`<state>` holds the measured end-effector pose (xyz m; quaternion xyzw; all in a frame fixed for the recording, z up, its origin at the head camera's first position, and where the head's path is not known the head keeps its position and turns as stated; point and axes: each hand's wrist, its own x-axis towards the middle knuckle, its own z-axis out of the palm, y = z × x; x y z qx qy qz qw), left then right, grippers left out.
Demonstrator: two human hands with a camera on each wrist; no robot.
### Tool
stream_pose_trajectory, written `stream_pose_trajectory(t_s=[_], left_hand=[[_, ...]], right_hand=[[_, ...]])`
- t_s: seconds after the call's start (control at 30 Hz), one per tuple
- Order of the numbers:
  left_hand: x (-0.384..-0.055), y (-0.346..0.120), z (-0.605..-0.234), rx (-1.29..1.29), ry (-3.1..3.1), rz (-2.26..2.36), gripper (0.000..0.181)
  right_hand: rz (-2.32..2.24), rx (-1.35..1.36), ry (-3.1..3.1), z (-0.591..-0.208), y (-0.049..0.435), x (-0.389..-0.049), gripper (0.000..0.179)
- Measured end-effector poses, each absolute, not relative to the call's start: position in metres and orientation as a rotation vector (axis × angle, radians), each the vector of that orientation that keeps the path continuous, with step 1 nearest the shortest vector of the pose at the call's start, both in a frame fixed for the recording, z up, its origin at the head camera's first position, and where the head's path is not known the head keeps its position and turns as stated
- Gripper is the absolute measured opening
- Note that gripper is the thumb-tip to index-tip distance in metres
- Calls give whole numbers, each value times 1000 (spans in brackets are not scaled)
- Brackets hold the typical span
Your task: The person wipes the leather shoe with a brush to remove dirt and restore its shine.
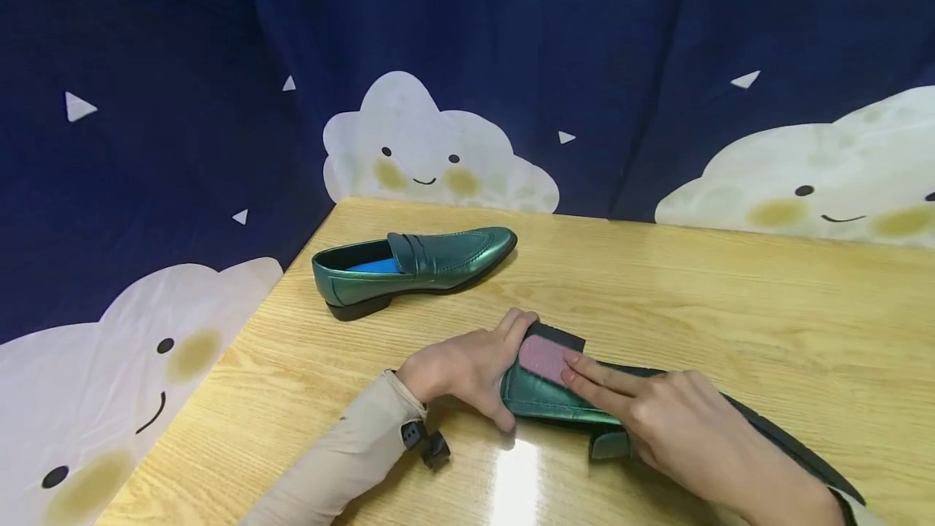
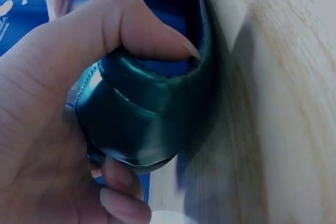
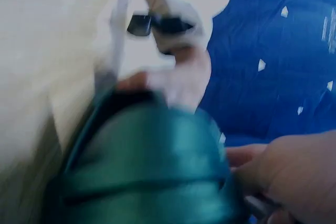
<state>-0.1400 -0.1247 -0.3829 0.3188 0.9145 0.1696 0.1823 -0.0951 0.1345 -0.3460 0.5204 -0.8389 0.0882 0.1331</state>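
A metallic green loafer [image 1: 544, 404] lies on its side on the table, sole edge facing away. Its heel end is gripped by my left hand [image 1: 467, 364], whose thumb [image 2: 157, 40] hooks into the shoe opening while other fingers reach round the back. A pink textured pad [image 1: 543, 357] lies flat against the shoe's side near the heel. Two straight fingers of my right hand [image 1: 679, 420] press on the pad's right end; that thumb is hidden. In the blurred right wrist view, the strap and vamp [image 3: 147, 156] fill the lower part, with the right hand [image 3: 294, 171] beside them.
A second green loafer [image 1: 453, 254] with a blue insole stands upright farther back on the wooden table [image 1: 730, 291]. A dark blue curtain [image 1: 467, 15] with smiling clouds hangs behind and to the left. A black camera [image 1: 431, 445] is strapped to the left wrist.
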Motion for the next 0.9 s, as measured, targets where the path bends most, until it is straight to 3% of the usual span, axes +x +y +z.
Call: stream_pose_trajectory(t_s=[0.27, 0.47, 0.67, 0.9], left_hand=[[-140, -124, -383, 895, 2575, 502, 127], [-141, -124, -382, 907, 2576, 490, 128], [-140, -123, -383, 912, 2596, 486, 127], [-140, -124, -383, 874, 2578, 471, 128]], right_hand=[[323, 1641, -2378, -348, 134, -93, 75], [303, 1451, -2468, -343, 136, -98, 71], [363, 1634, -2387, -347, 131, -90, 72], [290, 1412, -2472, -344, 134, -97, 67]])
